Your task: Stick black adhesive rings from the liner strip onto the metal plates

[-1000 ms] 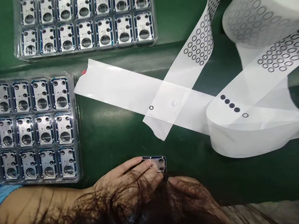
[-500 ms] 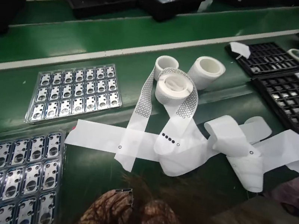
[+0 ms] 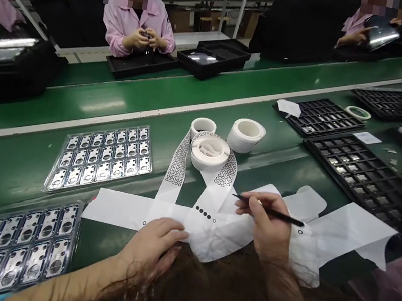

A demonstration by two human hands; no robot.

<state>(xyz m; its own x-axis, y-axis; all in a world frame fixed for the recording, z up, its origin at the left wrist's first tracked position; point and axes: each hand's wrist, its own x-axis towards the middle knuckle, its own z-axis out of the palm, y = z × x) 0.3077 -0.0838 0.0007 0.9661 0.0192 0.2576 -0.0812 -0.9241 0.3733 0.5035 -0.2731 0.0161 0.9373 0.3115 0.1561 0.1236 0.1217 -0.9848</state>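
Observation:
My right hand (image 3: 272,228) pinches black tweezers (image 3: 286,216), whose tips point left above the white backing paper. My left hand (image 3: 153,245) is closed, fingers bent towards the right, over the lower end of a white strip. Whatever lies inside the left fingers is hidden. Between and behind the hands stands a label roll (image 3: 210,153), its ring-printed strip (image 3: 224,174) hanging forward. Several black dots and one ring sit near that strip's end. A second roll (image 3: 204,125) trails another ring-printed strip (image 3: 176,172) towards my left hand.
A third white roll (image 3: 246,136) stands behind. Clear trays of metal plates (image 3: 102,158) lie left, another tray (image 3: 10,247) nearer. Black compartment trays (image 3: 368,177) lie right, with a tape ring (image 3: 358,112). Across the green bench, a co-worker (image 3: 137,33) handles a small part over a black tray.
The view has tilted up, showing more of the far side. Both hands have come up from the bottom edge over the paper strips, and the tweezers now show in the right hand.

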